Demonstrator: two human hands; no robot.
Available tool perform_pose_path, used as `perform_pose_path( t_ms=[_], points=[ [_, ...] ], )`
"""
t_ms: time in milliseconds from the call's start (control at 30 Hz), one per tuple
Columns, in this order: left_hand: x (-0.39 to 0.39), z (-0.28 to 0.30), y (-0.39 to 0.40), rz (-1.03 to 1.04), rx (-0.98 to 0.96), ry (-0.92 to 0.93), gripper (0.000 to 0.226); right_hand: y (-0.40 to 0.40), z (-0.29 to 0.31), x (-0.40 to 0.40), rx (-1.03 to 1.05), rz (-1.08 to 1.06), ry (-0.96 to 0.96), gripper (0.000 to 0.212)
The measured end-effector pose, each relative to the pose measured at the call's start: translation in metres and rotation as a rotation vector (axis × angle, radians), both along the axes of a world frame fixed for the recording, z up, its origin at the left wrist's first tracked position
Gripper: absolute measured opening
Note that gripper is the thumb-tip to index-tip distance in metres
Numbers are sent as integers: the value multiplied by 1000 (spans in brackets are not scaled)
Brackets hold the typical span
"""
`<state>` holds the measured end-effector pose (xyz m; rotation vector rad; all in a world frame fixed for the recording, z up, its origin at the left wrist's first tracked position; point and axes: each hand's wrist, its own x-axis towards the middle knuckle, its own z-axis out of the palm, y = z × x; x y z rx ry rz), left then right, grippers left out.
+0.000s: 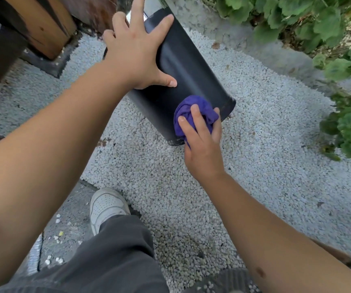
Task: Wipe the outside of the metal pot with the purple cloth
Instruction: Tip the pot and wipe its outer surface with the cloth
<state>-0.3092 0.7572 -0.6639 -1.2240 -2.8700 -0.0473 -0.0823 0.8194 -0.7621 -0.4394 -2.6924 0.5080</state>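
Metal pot [183,66], dark and tilted, stands on white gravel [254,144]. From the head view, the left hand [136,53] lies flat on its side, fingers spread. The right hand [202,142] presses a bunched purple cloth [193,106] against its lower wall, fingers curled on the cloth.

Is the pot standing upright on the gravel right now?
No, the metal pot is tilted, braced by the left hand.
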Motion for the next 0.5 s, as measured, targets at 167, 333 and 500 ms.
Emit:
perform_pose_path(
  t_ms=[167, 333, 500],
  points=[
    [-26, -19, -44, 180, 541, -407, 107, 2, 5, -12, -6, -47, -74, 62],
    [-30, -34, -65, 230, 434, -523, 100, 9, 17, -30, -260, -164, -45, 68],
    [-25, -24, -60, 242, 328, -431, 110, 38, 28, -36, -432, -195, 25, 66]
  ],
)
